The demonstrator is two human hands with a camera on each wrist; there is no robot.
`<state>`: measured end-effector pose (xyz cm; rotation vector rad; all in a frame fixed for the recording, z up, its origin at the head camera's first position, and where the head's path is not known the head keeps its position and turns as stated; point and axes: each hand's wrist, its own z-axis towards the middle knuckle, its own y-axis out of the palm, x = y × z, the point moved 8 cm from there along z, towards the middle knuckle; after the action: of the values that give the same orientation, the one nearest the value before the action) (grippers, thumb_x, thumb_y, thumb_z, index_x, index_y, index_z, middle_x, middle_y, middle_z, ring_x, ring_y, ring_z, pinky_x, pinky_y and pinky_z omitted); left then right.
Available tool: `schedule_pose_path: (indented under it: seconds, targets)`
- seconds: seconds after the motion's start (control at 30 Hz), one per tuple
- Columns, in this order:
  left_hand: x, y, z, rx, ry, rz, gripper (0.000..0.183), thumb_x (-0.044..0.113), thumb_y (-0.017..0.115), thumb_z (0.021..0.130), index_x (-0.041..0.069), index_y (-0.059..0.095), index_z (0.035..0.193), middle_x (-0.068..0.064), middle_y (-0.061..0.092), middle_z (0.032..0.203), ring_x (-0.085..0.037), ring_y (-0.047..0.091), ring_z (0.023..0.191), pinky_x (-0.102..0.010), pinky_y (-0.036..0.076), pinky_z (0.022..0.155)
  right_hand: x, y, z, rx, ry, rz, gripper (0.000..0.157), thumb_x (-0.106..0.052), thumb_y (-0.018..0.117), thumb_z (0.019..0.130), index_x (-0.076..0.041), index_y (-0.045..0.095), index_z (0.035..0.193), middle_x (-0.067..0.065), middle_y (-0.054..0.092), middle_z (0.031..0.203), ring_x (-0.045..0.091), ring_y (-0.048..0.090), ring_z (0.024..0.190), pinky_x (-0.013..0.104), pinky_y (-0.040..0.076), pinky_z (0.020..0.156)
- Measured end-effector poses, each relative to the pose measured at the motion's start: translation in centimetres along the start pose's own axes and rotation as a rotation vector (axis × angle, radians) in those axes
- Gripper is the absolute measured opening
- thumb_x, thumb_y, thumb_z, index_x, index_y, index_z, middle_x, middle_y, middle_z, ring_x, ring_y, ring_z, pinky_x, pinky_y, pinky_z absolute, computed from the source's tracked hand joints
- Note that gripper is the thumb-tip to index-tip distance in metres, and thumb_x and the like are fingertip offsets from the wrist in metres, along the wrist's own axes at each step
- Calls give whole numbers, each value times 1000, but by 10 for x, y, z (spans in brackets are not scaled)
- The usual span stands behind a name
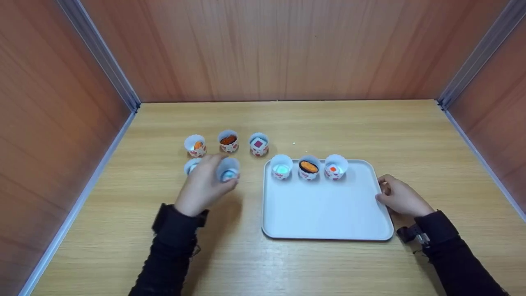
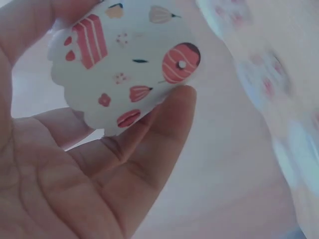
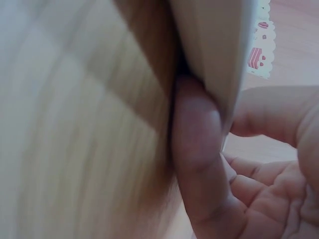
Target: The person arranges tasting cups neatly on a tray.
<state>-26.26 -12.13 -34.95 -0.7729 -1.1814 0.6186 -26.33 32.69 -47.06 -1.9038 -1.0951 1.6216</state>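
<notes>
My left hand [image 1: 204, 184] grips a paper baking cup [image 2: 134, 55] printed with cakes and donuts, with something pale blue inside, above the table left of the tray. Behind that hand another paper cup [image 1: 191, 165] is partly hidden. At the right, my right hand [image 1: 402, 196] pinches the edge of a white tray [image 1: 328, 209], thumb on top and a finger [image 3: 198, 134] under the rim. Along the tray's far edge stand three cups: one with a mint-green piece [image 1: 282, 169], one with an orange-topped dark piece [image 1: 308, 167], one with a red-dotted white piece [image 1: 333, 168].
Left of the tray, three more filled cups stand in a back row: an orange piece in one cup [image 1: 195, 146], a reddish-brown one in another cup [image 1: 228, 141], a white-and-purple square in the third cup [image 1: 259, 144]. Wooden panels [image 1: 279, 49] enclose the table on three sides.
</notes>
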Motion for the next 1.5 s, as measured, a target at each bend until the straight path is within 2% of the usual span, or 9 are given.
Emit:
schedule_pose_path:
  seconds: [0.2, 0.47, 0.6, 0.77, 0.83, 0.97, 1.13, 1.3, 1.5]
  targets:
    - [43, 28, 5, -54, 87, -11, 63, 21, 80, 78, 5, 56, 134, -13, 62, 124, -27, 61, 108, -40, 52, 92, 0, 2, 2, -12, 13, 14, 48, -8, 55, 93, 12, 39, 133, 6, 51, 77, 17, 51, 61, 27, 44, 52]
    - [80, 60, 12, -157, 134, -87, 65, 24, 79, 80, 7, 53, 137, -12, 57, 131, -23, 60, 109, -37, 52, 91, 2, 1, 0, -17, 56, 65, 53, -16, 57, 94, 10, 37, 136, 8, 54, 84, 17, 54, 64, 31, 50, 54]
    - [86, 76, 12, -205, 151, -54, 65, 25, 78, 80, 7, 53, 137, -10, 60, 121, -20, 60, 97, -35, 53, 83, -1, -2, -2, 11, 70, 37, 55, -23, 57, 96, 10, 38, 137, 15, 61, 95, 18, 59, 70, 31, 50, 58]
    - [84, 93, 10, -260, 152, -13, 62, 27, 77, 81, 6, 54, 134, -11, 61, 120, -19, 59, 95, -33, 52, 81, -25, -20, -6, 208, -16, -114, 59, -29, 59, 96, 9, 43, 137, 25, 61, 106, 29, 63, 82, 36, 49, 64]
    - [83, 97, 11, -278, 146, -7, 61, 27, 77, 81, 5, 54, 133, -12, 61, 118, -20, 60, 94, -34, 53, 80, -39, -25, -8, 281, -68, -104, 62, -34, 61, 96, 6, 42, 140, 28, 56, 116, 36, 62, 93, 42, 52, 69]
    - [80, 102, 12, -304, 111, -9, 59, 29, 77, 81, 8, 56, 132, -11, 62, 117, -20, 61, 95, -33, 54, 81, -70, -23, -5, 327, -209, 14, 69, -36, 65, 94, -2, 37, 146, 24, 43, 137, 39, 56, 113, 50, 53, 83]
    - [78, 103, 12, -309, 84, -4, 60, 32, 78, 81, 8, 56, 132, -10, 63, 116, -19, 62, 95, -34, 54, 81, -112, -3, 2, 257, -381, 156, 81, -25, 76, 86, -12, 31, 151, 15, 32, 149, 38, 47, 130, 48, 51, 93]
    - [80, 101, 11, -282, 94, 7, 66, 36, 79, 80, 6, 55, 134, -10, 64, 116, -19, 61, 94, -35, 53, 81, -147, 26, 7, 141, -443, 204, 97, -32, 83, 78, -20, 24, 154, 12, 27, 155, 37, 41, 136, 52, 47, 100]
    - [84, 98, 10, -245, 131, 30, 68, 39, 79, 80, 3, 56, 133, -13, 66, 116, -21, 64, 94, -35, 54, 80, -172, 56, 11, 45, -508, 211, 103, -39, 83, 76, -24, 21, 156, 9, 27, 159, 32, 38, 140, 49, 47, 102]
